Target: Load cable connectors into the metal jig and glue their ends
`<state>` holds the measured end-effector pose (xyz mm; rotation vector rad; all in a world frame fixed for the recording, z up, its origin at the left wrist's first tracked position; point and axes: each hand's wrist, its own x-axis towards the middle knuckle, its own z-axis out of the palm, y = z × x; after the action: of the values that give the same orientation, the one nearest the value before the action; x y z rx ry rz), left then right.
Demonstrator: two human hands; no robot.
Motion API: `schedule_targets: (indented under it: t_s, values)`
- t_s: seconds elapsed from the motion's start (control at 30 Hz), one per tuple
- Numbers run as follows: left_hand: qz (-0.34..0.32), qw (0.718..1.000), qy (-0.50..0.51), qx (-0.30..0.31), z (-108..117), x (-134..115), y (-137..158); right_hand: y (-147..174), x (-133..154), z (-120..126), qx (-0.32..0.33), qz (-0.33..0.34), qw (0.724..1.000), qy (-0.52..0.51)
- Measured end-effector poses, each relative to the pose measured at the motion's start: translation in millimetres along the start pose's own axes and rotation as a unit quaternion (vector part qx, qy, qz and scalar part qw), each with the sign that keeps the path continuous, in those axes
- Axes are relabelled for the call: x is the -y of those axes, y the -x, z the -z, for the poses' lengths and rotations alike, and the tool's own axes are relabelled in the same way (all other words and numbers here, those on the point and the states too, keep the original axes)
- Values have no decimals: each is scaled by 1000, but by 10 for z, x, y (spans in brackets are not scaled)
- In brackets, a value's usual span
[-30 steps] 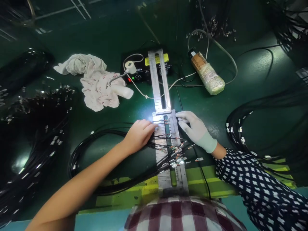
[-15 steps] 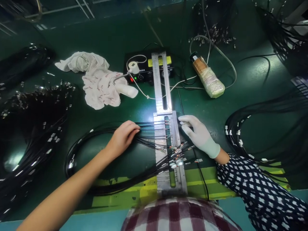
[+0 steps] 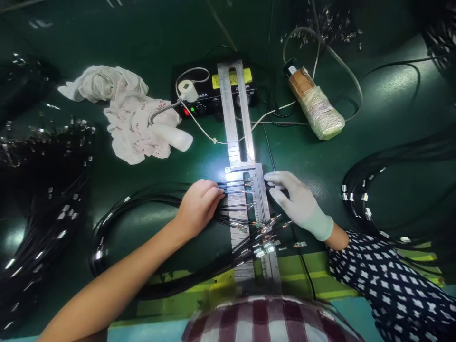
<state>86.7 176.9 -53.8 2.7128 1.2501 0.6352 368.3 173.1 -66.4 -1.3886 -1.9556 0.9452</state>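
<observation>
My bare left hand [image 3: 200, 208] is closed on thin black cables [image 3: 233, 192], its thumb and fingers pressed together just left of a slotted metal fixture [image 3: 259, 190]. The cable ends lie across the fixture's grooves, and small metal-tipped ends show over its slot. Lower down, a thicker bunch of cable ends with silvery connectors [image 3: 264, 248] rests across the same fixture. To the right of the fixture is my white-gloved right hand [image 3: 297, 202], thumb and forefinger apart with nothing visible between them. The cable bundle [image 3: 117, 209] loops round to the left.
A black control box [image 3: 201, 107] with lit lamps stands behind, partly under the fixture's upper arm. White cloth [image 3: 124, 114] lies at back left, a tape-wrapped handheld tool [image 3: 317, 107] at back right. More black cables [image 3: 46, 209] lie left, and another coil [image 3: 359, 197] right.
My left hand has slid right along the cables, closer to the fixture. My right hand has barely moved beside it. The whole view has shifted slightly.
</observation>
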Motion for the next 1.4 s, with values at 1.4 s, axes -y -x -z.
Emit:
schedule_targets:
  t_s: [1.4]
  values:
    - [67, 970, 202, 114, 93, -92, 108, -22, 9, -6, -9, 4, 1000, 0]
